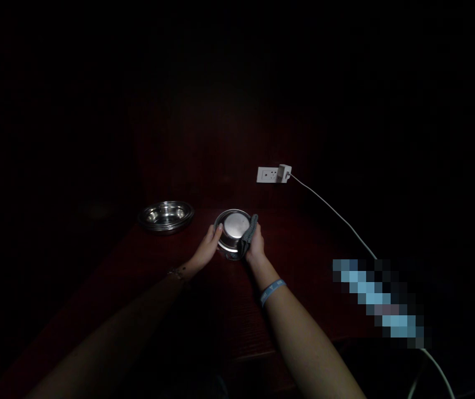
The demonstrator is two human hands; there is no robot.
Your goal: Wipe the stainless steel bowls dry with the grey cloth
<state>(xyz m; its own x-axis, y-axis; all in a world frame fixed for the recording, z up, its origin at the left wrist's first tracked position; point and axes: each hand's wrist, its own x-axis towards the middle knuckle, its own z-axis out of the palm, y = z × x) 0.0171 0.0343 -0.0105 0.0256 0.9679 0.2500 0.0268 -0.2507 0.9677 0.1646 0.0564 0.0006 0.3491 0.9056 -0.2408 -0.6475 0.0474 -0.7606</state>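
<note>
A shiny steel bowl (237, 226) is held up between both hands, with its flat round base toward me. My left hand (209, 244) grips its left rim, the thumb lying over the edge. On the right side, my right hand (256, 243) presses a dark grey cloth (247, 237) round the rim. Part of that cloth also shows beneath the bowl's lower edge. The fingers behind the bowl are hidden. To the left, apart from both hands, sits a stack of steel bowls (166, 228) with the open side up.
The dark red wooden table (220, 310) is dimly lit. At the back, a white charger (284, 172) is plugged into a wall socket (267, 175). Its white cable (337, 213) runs down the right side past a blurred-out, bluish patch.
</note>
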